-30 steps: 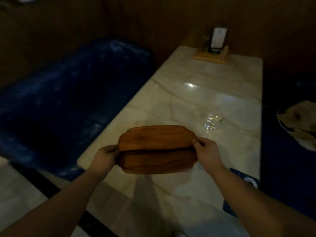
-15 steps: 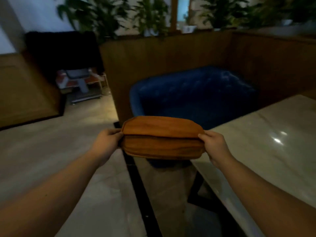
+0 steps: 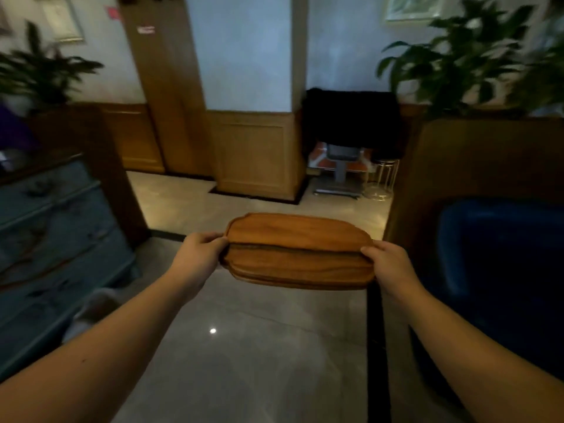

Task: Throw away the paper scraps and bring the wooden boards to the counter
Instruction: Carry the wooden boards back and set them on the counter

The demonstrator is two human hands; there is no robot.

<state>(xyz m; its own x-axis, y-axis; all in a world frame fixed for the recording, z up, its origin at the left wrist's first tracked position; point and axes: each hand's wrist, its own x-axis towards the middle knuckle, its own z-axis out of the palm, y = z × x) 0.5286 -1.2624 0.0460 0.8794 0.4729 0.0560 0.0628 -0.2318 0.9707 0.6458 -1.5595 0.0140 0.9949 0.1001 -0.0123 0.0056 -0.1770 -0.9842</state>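
Two brown wooden boards (image 3: 297, 248) are stacked one on the other and held level in front of me, above the floor. My left hand (image 3: 200, 254) grips the stack's left end. My right hand (image 3: 387, 264) grips its right end. Both hands are closed on the board edges with thumbs on top. No paper scraps and no counter are visible.
A grey tiled floor (image 3: 244, 346) runs ahead as an aisle. A teal bench (image 3: 52, 239) stands at left, a dark blue sofa (image 3: 500, 270) and wooden partition (image 3: 476, 160) at right. Ahead stand a wood-panelled pillar (image 3: 253, 154) and a black-covered cart (image 3: 351, 148). Plants top both partitions.
The view has swung left, away from the marble table and blue sofa, onto the aisle. The boards stay in both hands, carried off the table.
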